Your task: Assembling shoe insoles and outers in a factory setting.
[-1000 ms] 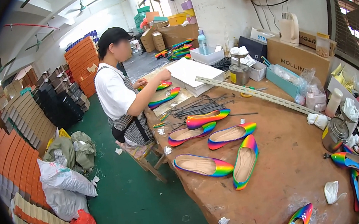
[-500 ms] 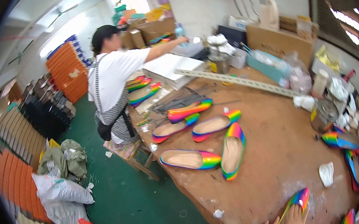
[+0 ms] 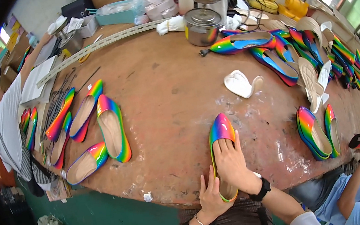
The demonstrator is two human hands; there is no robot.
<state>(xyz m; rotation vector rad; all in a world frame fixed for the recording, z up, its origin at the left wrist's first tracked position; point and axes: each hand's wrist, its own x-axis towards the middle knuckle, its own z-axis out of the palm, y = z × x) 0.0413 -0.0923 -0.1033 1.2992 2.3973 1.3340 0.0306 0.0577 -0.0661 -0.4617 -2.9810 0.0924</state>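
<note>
A glossy rainbow flat shoe (image 3: 221,125) with a beige insole lies before me near the table's front edge, its toe pointing away. My right hand (image 3: 231,162) has its fingers pushed down into the opening, the tips hidden under the toe cap, with one digit along the outer right side. Around the left side and heel of the same shoe, my left hand (image 3: 212,194) is closed. Beyond the toe lie a white insole-shaped pad (image 3: 236,84) and a small beige piece (image 3: 256,86). On the right stand two rainbow flats, one being this shoe (image 3: 313,134).
Several rainbow flats (image 3: 112,127) stand on the table (image 3: 164,96) at left. A pile of blue-lined rainbow shoes (image 3: 275,67) lies back right. A metal pot (image 3: 202,25) and a slotted metal strip (image 3: 104,45) are farther back. Co-workers sit left (image 3: 11,110) and right (image 3: 355,185).
My view has swung to the right, bringing my hands and the shoe from the lower edge toward the middle. Both hands stay on the shoe, and a co-worker at right now shows.
</note>
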